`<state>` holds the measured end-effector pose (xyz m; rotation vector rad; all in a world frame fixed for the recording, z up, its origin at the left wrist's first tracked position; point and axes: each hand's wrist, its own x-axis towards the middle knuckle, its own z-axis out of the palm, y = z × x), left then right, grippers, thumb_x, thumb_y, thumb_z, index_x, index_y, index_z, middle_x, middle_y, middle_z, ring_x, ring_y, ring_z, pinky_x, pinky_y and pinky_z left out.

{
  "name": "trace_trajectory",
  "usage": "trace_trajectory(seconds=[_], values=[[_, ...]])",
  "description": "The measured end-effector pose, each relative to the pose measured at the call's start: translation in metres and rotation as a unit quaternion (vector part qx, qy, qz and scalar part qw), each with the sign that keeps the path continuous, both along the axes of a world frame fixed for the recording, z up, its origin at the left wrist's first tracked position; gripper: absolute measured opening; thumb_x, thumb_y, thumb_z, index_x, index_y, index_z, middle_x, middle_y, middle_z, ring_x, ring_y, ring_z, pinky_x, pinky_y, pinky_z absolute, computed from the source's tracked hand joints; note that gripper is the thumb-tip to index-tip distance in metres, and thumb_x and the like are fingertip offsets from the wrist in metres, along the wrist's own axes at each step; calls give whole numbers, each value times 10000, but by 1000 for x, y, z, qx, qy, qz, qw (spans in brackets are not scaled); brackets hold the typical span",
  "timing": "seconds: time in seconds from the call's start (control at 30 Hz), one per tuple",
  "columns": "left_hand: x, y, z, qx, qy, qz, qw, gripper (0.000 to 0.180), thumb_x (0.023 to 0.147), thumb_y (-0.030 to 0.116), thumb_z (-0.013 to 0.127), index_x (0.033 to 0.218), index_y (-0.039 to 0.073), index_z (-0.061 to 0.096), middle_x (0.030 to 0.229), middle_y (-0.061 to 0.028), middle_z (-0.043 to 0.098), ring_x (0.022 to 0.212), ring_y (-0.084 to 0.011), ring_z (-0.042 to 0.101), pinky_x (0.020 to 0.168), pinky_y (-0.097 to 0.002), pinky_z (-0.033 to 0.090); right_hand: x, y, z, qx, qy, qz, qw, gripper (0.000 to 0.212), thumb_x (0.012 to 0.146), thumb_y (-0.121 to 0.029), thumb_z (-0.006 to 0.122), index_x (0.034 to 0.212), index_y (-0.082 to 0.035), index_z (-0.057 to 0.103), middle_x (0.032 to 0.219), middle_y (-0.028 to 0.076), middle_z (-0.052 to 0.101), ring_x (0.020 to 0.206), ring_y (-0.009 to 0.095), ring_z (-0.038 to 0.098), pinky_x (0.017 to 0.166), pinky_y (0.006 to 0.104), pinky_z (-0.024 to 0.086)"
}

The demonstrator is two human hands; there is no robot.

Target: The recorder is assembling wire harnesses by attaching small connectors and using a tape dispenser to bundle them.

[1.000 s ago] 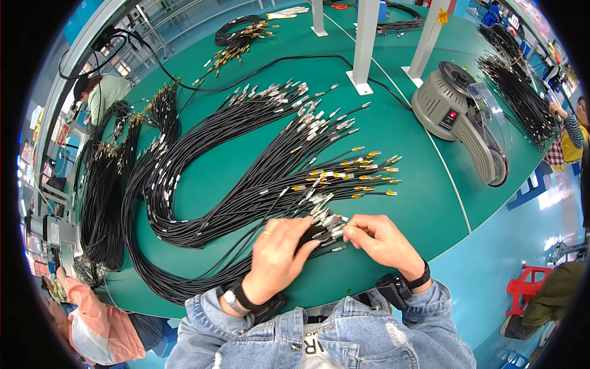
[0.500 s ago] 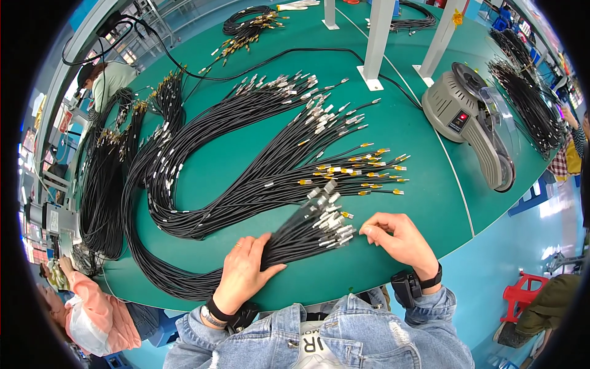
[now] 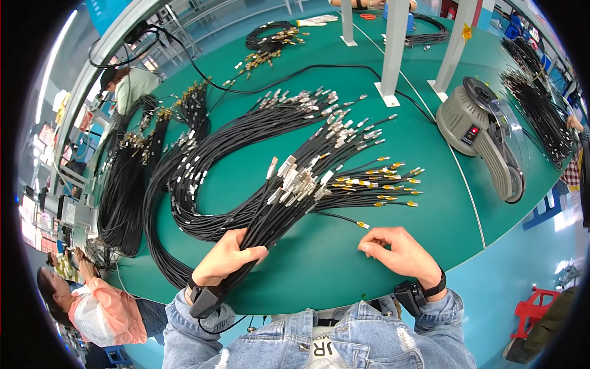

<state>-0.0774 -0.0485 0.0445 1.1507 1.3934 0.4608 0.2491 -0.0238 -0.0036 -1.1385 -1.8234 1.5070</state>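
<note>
My left hand (image 3: 228, 259) is wrapped round a thick bundle of black cables (image 3: 264, 224). The bundle's silver connector ends (image 3: 298, 184) are lifted and point up and away from me, over other cables on the table. To the right, my right hand (image 3: 396, 251) is held over the green tabletop with curled fingers and the thumb against the index finger. Nothing shows in it. Just beyond its fingertips lies a single cable end with a yellow tag (image 3: 362, 225). More yellow-tagged cable ends (image 3: 384, 182) fan out behind it.
Curved bundles of black cables (image 3: 203, 147) cover the left and middle of the green table (image 3: 424, 203). A grey tape dispenser (image 3: 473, 123) stands at right, beside white metal posts (image 3: 393, 55). Co-workers (image 3: 101, 301) are at left. A red stool (image 3: 531, 310) is at lower right.
My left hand has closed round the cable bundle and raised its connector ends up and to the left. The right hand stays in nearly the same place. The whole view has shifted slightly.
</note>
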Motion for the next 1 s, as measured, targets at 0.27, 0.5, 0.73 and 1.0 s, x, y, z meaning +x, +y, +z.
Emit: trace_trajectory(seconds=[0.27, 0.5, 0.73, 1.0], values=[[9, -11, -1, 81, 2, -12, 997, 340, 834, 173, 646, 1081, -46, 561, 845, -50, 633, 732, -115, 569, 691, -252, 472, -49, -16, -12, -40, 88, 114, 989, 342, 891, -198, 602, 1124, 47, 549, 1027, 131, 634, 938, 183, 597, 857, 321, 477], [9, -41, -24, 277, 188, -144, 931, 513, 802, 248, 691, 1209, -9, 513, 1034, -173, 616, 970, -234, 588, 824, -328, 464, -121, -37, -21, -366, 338, 76, 864, 399, 884, -142, 618, 1227, 19, 493, 1188, 111, 561, 1144, 188, 487, 1049, 367, 331], [-115, -22, 12, 364, 274, 99, 885, 538, 779, 241, 715, 1207, -14, 514, 1174, -165, 561, 1087, -300, 541, 907, -389, 437, -134, -34, -37, -429, 403, -30, 808, 312, 868, -139, 639, 1143, -30, 539, 1107, 67, 569, 1075, 184, 495, 1053, 388, 314], [-322, -23, -62, 186, 626, 288, 700, 847, 563, 398, 826, 1186, -62, 485, 1101, -254, 563, 1073, -351, 536, 893, -435, 451, -152, -37, -34, -457, 414, -94, 782, 163, 840, -123, 655, 974, -48, 601, 1051, 82, 580, 1087, 224, 495, 1048, 380, 318]])
